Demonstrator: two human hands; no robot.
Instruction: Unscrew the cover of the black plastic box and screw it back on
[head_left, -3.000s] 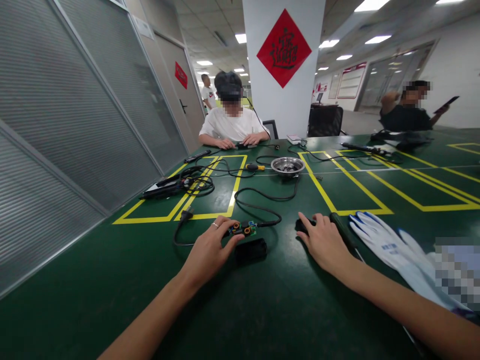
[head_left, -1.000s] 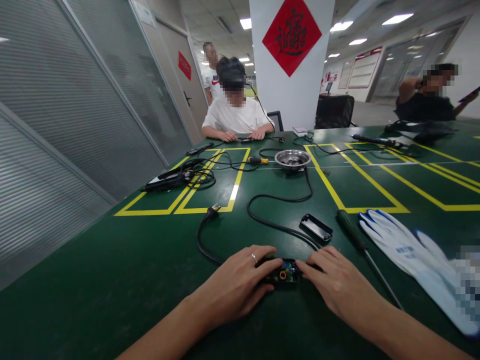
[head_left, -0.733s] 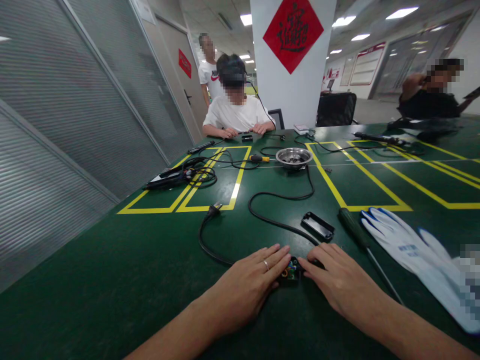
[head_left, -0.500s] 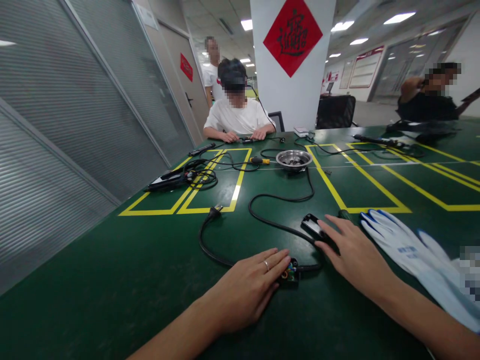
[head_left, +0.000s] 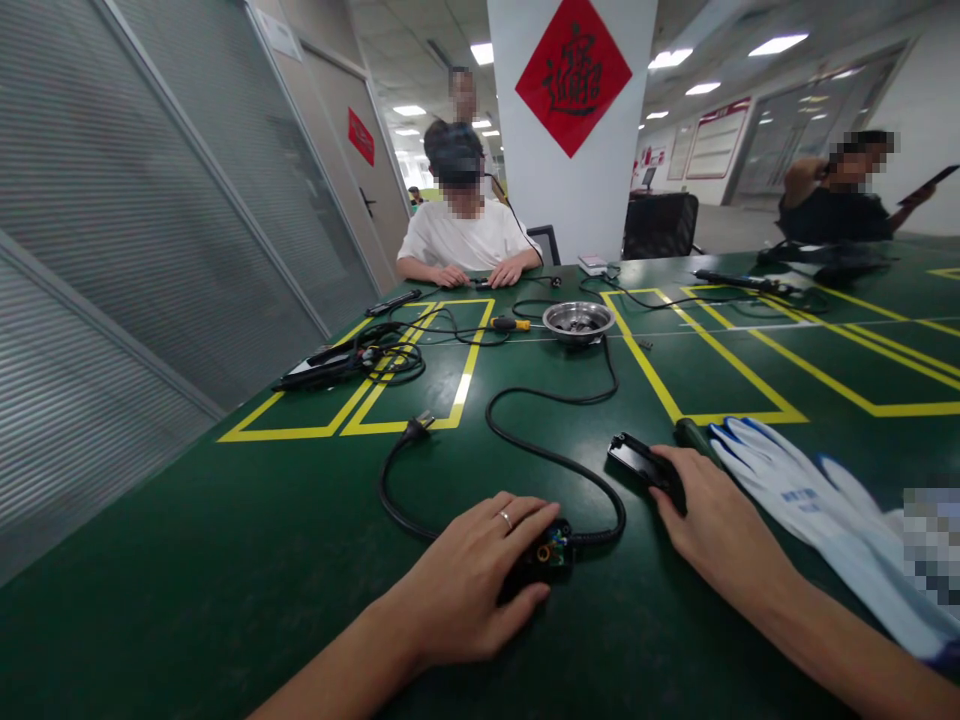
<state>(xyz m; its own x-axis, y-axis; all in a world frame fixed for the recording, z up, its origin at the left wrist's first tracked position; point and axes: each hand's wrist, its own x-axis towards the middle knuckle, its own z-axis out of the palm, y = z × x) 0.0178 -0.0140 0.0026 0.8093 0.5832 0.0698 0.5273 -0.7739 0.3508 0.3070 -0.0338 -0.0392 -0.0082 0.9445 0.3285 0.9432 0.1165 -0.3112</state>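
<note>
On one table (head_left: 225,600), left hand (head_left: 480,570) around one cased circuit board (head_left: 553,553), right hand (head_left: 712,515) tight on one cover (head_left: 636,457)

A red diamond poster (head_left: 574,77) on a white pillar (head_left: 555,205) bears one large black Chinese emblem (it appears to merge 招财进宝 into a single character). Dark writing on a smaller red sign (head_left: 361,137), fixed to the grey door (head_left: 379,192), is too small to read. Blue print on a white glove (head_left: 814,515) and the heading of a wall board (head_left: 716,142), right, cannot be made out.
</note>
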